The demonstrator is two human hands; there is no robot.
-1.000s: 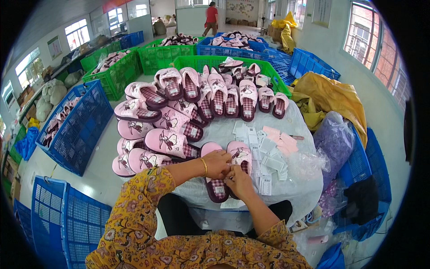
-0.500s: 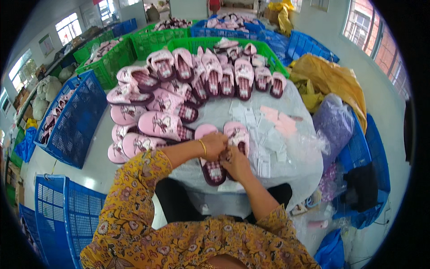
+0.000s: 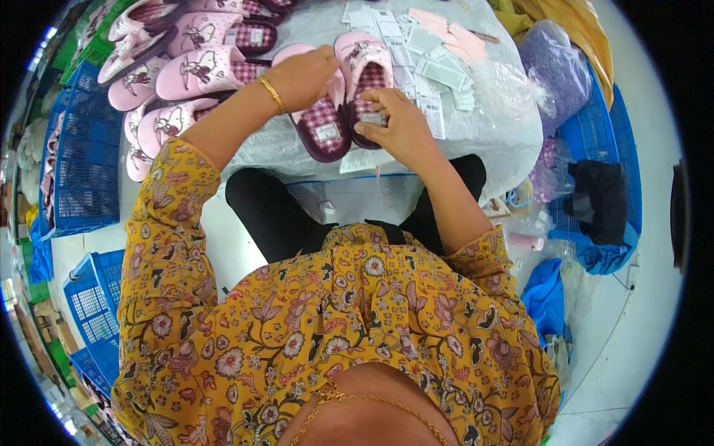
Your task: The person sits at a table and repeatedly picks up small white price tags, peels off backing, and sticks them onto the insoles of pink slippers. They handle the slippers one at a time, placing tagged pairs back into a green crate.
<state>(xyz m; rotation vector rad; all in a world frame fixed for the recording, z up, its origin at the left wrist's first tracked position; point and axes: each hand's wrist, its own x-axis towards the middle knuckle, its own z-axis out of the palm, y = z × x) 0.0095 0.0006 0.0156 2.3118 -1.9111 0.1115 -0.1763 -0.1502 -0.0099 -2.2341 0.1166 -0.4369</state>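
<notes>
While one pink slipper (image 3: 364,76) lies partly beneath it, the right hand (image 3: 402,128) is loosely spread.

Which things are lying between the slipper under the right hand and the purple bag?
In the head view, white paper tags, pink cards and crumpled clear plastic lie between that slipper and the purple bag.

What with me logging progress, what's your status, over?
Left hand over left pink slipper, contact unclear. Right hand at right pink slipper, thumb and fingers apart. White paper tags close on its right.
</notes>
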